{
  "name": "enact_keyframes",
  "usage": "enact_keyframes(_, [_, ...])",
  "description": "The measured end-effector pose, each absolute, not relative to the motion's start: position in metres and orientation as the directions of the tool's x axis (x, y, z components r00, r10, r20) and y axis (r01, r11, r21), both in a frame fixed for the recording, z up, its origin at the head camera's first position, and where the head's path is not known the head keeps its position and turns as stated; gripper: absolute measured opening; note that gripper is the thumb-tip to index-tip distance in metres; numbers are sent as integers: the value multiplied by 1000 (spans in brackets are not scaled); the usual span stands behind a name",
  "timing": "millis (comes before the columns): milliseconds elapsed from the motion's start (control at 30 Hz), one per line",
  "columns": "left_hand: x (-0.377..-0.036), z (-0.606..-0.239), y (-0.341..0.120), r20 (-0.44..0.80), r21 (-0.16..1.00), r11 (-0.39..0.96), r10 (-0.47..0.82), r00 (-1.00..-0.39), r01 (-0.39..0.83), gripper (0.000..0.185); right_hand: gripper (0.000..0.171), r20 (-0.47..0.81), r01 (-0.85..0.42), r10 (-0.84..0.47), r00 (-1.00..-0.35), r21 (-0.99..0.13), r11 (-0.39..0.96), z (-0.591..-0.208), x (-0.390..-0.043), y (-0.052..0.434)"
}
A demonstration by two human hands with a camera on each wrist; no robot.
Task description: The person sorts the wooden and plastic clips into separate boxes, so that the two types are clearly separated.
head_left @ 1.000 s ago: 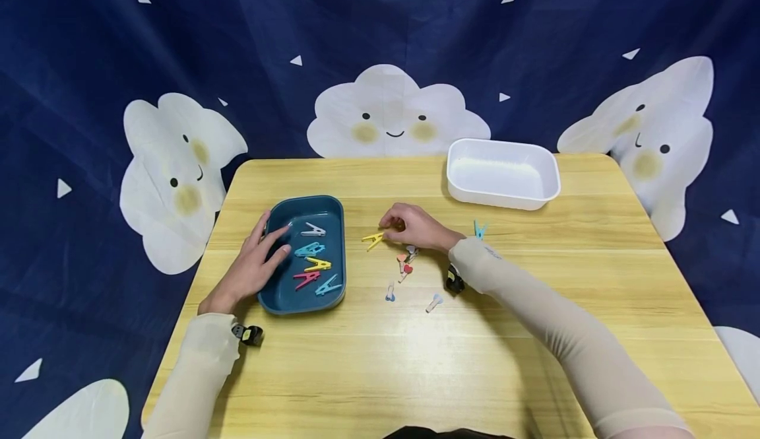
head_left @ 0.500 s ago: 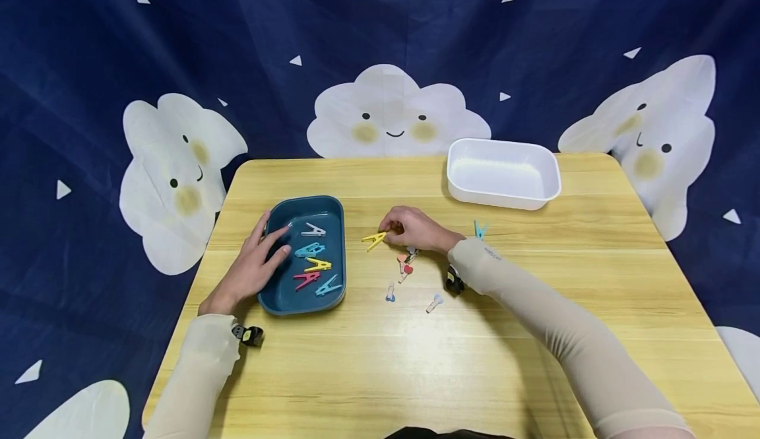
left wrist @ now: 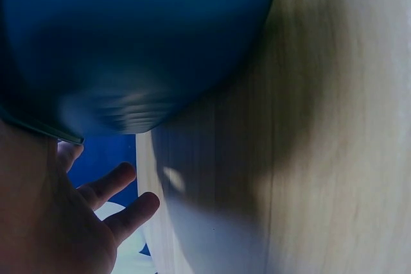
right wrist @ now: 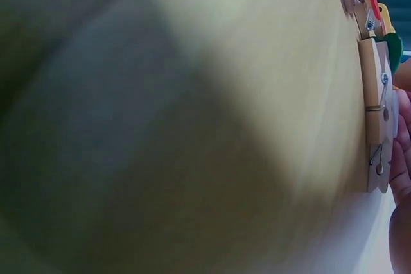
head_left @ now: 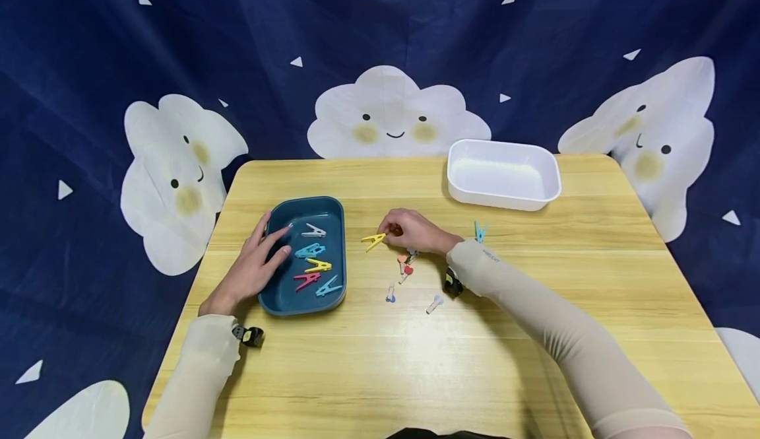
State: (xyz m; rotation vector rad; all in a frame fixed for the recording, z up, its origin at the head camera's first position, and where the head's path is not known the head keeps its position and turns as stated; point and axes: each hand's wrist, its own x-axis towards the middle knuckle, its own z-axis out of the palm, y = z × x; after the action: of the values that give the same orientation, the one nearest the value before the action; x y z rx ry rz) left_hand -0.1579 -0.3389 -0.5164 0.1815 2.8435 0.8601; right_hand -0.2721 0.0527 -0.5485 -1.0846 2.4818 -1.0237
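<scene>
My left hand (head_left: 252, 264) lies over the left wall of a dark teal bin (head_left: 301, 310), its fingers extended and thumb reaching over the inside. Beyond the rim, some straight fingers (left wrist: 131, 216) show in the left wrist view. Inside the bin lie several plastic clothespins: a white one (head_left: 314, 230), a yellow one (head_left: 318, 265), a red one (head_left: 307, 280) and blue ones (head_left: 328, 286). My right hand (head_left: 415, 231) pinches the end of another yellow clothespin (head_left: 373, 239), whose free end points left toward the bin. Its fingers (right wrist: 401, 165) show at the right wrist view's edge.
Several small wooden clothespins with heart tops (head_left: 406, 271) lie just below my right hand, two more apart nearer the front, one of them blue-topped (head_left: 435, 304). A blue plastic clothespin (head_left: 479, 230) sits by the right sleeve. A white bin (head_left: 503, 202) stands at the back right.
My right hand has shifted very slightly toward me, and its finger hold on the yellow clothespin has changed a little. The left hand and teal bin have stayed put.
</scene>
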Motion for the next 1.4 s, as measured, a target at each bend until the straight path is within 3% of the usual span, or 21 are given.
enact_keyframes(900, [-159,-514,-339,-128,557,827,174,-976,75,66,15,106,-472,-634,-766,-762,444,-525,-284,65])
enact_keyframes(1400, [-159,-515,-340,-128,553,830,173,-977,75,66,14,123,-450,-609,-783,-788,420,-506,-291,47])
